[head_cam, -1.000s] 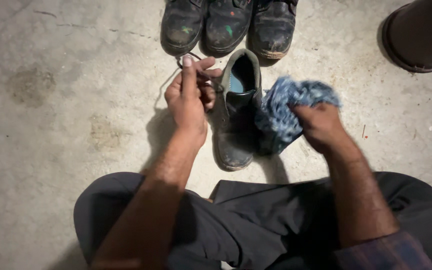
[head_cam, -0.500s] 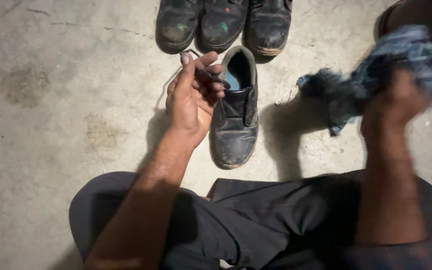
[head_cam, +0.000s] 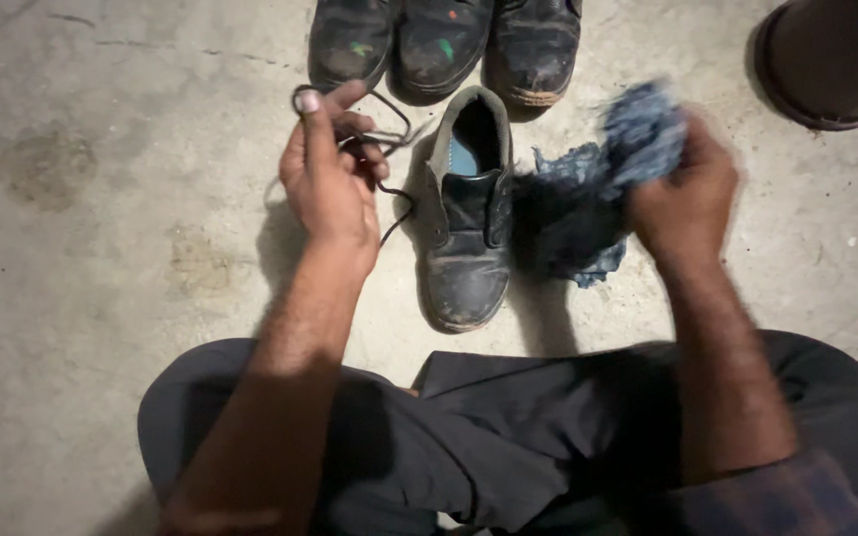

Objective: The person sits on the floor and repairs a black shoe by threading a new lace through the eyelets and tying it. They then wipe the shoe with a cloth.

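So, from my remote seat there's not much in the way of packaging or labels here, just small paint-like flecks, green and orange-red, on the toes of the three dark worn shoes (head_cam: 444, 45) lined up at 12 o'clock along the top edge.

The main thing is the single dark shoe (head_cam: 466, 213) sitting dead centre on the concrete floor (head_cam: 91, 248). Its long axis runs 12 to 6: toe points toward 6, at the person's lap, and the open heel end with the bluish insole sits at 12, nearly touching the row of shoes behind it. It stands upright on its sole, laces out.

The left hand (head_cam: 330, 179) is at about 9 o'clock of the shoe, just beside it, fingers pinched closed on a black shoelace (head_cam: 379, 134) that loops over the fingertips and trails down beside the shoe's edge. I can't tell if the lace end touches the shoe.

The right hand (head_cam: 687, 194) is at 3 o'clock, closed in a fist on a blue rag (head_cam: 588, 208), which is blurry and hangs down against the shoe's right side.

At 1 to 2 o'clock, top right corner, there's a round dark brown object (head_cam: 836, 60), partly cut off. The person's dark trousers (head_cam: 508, 427) fill 6 o'clock. Nothing sits between either hand and the shoe.
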